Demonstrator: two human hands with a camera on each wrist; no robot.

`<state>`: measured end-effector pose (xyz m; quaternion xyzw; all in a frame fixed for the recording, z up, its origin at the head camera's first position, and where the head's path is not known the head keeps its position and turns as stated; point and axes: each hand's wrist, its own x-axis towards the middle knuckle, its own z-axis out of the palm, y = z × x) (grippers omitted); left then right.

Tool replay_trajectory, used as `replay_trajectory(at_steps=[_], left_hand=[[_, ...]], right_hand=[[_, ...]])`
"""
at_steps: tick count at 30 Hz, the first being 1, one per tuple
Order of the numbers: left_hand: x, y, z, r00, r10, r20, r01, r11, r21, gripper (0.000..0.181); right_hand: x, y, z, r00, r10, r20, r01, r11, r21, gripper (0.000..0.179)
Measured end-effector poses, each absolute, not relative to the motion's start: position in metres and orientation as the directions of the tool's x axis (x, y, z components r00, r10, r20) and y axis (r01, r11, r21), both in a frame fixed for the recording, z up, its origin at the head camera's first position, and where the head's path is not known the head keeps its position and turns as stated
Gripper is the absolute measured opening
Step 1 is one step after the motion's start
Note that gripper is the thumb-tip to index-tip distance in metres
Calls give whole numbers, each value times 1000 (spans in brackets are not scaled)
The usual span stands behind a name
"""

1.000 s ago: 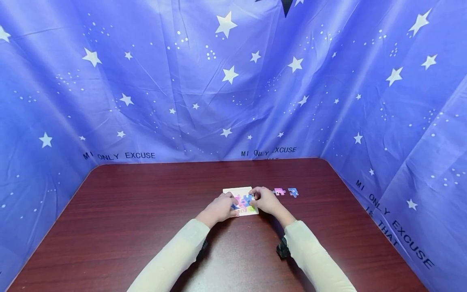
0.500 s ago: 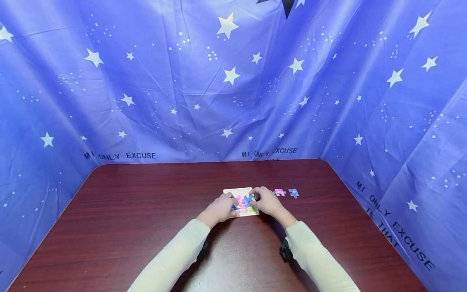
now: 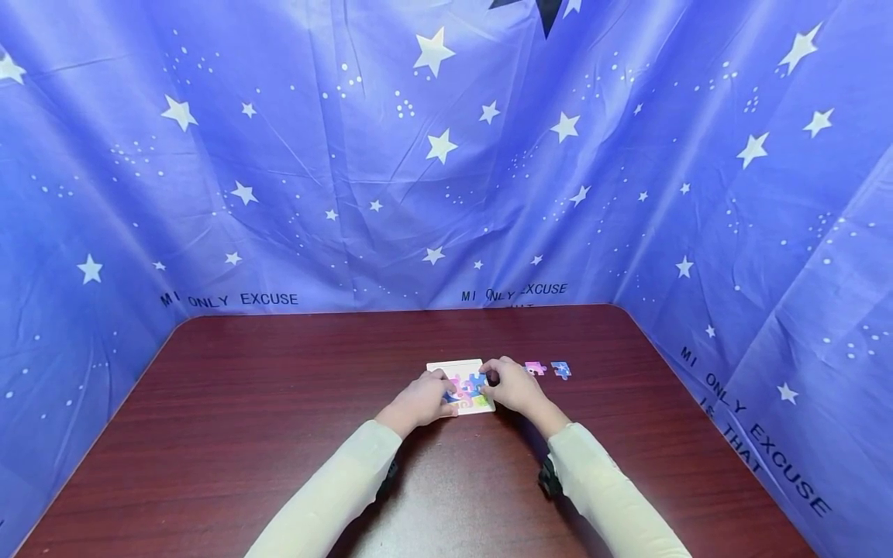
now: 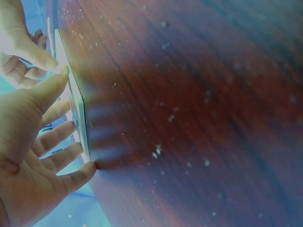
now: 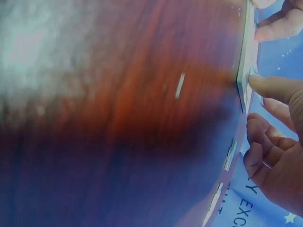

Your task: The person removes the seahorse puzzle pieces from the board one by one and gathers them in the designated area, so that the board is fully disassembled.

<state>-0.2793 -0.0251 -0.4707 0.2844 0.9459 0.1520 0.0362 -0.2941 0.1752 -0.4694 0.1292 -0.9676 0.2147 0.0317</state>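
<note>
A square, pale-framed jigsaw puzzle board (image 3: 453, 363) lies on the table with pink, blue and green pieces in it. My left hand (image 3: 422, 397) rests on its left side. In the left wrist view the thumb is at the near edge and the loosely spread fingers lie across the board (image 4: 78, 101). My right hand (image 3: 518, 385) is at the board's right side, its thumb and index finger pinching a blue puzzle piece (image 3: 477, 382). In the right wrist view the other fingers of the right hand (image 5: 279, 146) are curled. The fingers partly cover the pieces.
To the right of the board, a pink puzzle piece (image 3: 535, 368) and a blue starred puzzle piece (image 3: 561, 370) lie flat on the dark red wooden table (image 3: 279, 387). A blue star-printed curtain (image 3: 391, 155) hangs behind the table and along its sides.
My right hand has shifted very slightly to the right, with its fingertips still at the blue piece. The left hand and the board look unchanged.
</note>
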Motion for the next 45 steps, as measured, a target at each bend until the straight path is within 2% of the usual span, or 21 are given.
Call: replay_trajectory(at_steps=[7, 32, 45], left_hand=[[-280, -25, -475, -842, 540, 6, 515, 799, 311, 35], [-279, -26, -474, -842, 540, 3, 514, 800, 308, 35], [-279, -25, -473, -842, 540, 5, 517, 804, 294, 36]], right_hand=[[-295, 180, -471, -962, -239, 134, -273, 882, -384, 28], [-293, 210, -468, -976, -187, 108, -215, 879, -425, 32], [-291, 224, -466, -974, -198, 113, -227, 868, -441, 31]])
